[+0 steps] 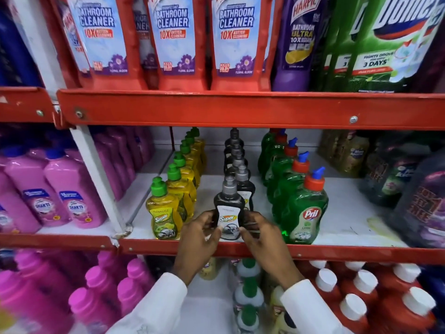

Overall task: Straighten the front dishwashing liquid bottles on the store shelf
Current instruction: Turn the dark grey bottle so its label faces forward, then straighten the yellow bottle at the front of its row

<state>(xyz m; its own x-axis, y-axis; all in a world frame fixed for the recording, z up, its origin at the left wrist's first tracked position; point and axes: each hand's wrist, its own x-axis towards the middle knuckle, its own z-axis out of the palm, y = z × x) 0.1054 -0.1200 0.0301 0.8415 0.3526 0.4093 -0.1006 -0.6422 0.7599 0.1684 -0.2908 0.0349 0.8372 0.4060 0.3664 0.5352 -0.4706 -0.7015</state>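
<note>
Three rows of dishwashing liquid run back along the middle shelf (240, 248). The front black bottle (228, 208) with a grey cap and a white "Super" label stands upright at the shelf's front edge. My left hand (199, 235) grips its left side and my right hand (258, 235) grips its right side. To its left stands the front yellow bottle (163, 213) with a green cap, label facing forward. To its right stands the front green "Pril" bottle (304, 213) with an orange cap and blue spout.
Pink bottles (69, 196) fill the bay to the left, past a white upright post (96, 179). Dark refill pouches (421, 201) crowd the right end. Red bathroom cleaner bottles (237, 42) stand on the shelf above. Red bottles with white caps (351, 307) sit on the shelf below.
</note>
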